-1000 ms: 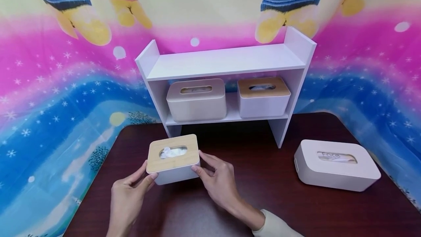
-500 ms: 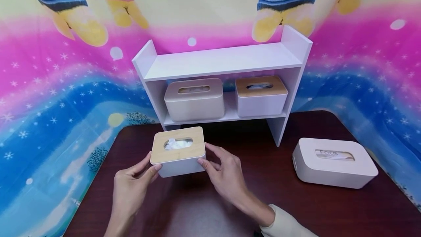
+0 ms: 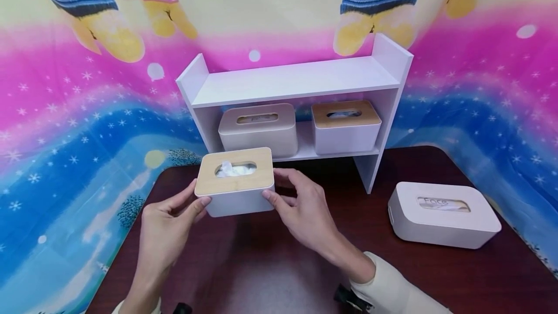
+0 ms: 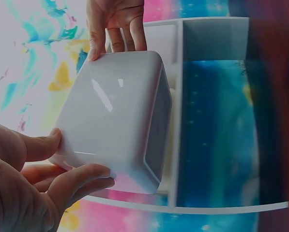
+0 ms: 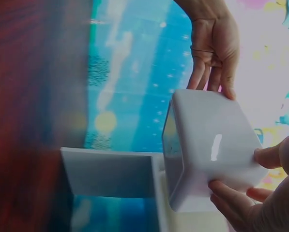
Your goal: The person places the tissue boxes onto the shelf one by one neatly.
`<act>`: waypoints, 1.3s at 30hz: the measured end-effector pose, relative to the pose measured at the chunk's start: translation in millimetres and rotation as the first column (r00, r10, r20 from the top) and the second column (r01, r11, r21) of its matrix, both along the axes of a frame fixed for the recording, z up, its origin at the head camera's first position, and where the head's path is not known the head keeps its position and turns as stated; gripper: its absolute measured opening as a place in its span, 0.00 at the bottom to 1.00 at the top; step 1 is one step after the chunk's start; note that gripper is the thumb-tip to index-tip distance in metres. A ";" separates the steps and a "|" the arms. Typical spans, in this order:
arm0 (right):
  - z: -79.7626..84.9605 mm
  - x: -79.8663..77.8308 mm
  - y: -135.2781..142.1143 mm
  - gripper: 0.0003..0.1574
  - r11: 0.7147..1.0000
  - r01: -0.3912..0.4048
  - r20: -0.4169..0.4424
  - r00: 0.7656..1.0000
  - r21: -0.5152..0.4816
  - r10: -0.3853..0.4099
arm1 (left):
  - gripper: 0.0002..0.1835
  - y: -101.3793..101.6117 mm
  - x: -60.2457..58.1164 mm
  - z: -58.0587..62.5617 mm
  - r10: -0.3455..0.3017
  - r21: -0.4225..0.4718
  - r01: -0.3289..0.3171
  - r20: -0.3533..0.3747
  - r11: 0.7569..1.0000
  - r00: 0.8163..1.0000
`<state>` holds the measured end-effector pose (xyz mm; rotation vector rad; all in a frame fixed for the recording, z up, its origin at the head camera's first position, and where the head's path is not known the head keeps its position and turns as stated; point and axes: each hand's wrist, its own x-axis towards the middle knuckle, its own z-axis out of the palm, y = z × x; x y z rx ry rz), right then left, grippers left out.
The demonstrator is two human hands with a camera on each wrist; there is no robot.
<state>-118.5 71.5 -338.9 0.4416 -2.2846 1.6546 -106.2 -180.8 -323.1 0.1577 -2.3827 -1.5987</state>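
Observation:
A white tissue box [image 3: 240, 202] with a light wooden lid is held up above the table, in front of the shelf's left part. White tissue shows in its oval slot. My left hand [image 3: 167, 224] grips its left end, thumb on the front face. At the opposite end, my right hand [image 3: 305, 207] pinches it between thumb and fingers. Both wrist views show the smooth white side of the box, with the left hand [image 4: 33, 179] and the right hand [image 5: 265, 188] at its two ends.
A white two-tier shelf [image 3: 296, 80] stands at the back of the dark table [image 3: 279, 275]. On its lower board sit a beige tissue box [image 3: 257, 137] and a wooden-lidded one [image 3: 346, 137]. Another pale tissue box [image 3: 442, 227], its slot showing "Face", lies at the right.
Both hands have raised the wooden-lidded tissue box and carried it toward the shelf; it now overlaps the shelf's lower left corner in the head view. The other boxes have stayed put.

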 end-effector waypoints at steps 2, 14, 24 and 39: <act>8.0 -1.2 0.6 0.27 1.000 -0.004 -0.014 1.000 0.006 0.004 | 0.29 -0.7 0.0 7.5 -0.004 -0.010 0.004 -0.015 1.000 1.000; 50.1 -5.2 2.2 0.30 0.997 0.032 -0.083 0.996 0.067 -0.026 | 0.28 -1.7 -7.1 47.3 -0.033 0.020 0.036 -0.121 0.999 0.992; 79.2 -10.2 2.2 0.31 0.992 0.064 -0.165 0.985 0.107 -0.046 | 0.27 -3.0 -14.7 72.9 -0.050 0.154 0.087 -0.231 0.984 0.972; 123.2 -20.7 6.0 0.31 0.971 0.125 -0.236 0.969 0.203 -0.076 | 0.27 -4.0 -26.2 110.7 -0.054 0.173 0.111 -0.301 0.979 0.952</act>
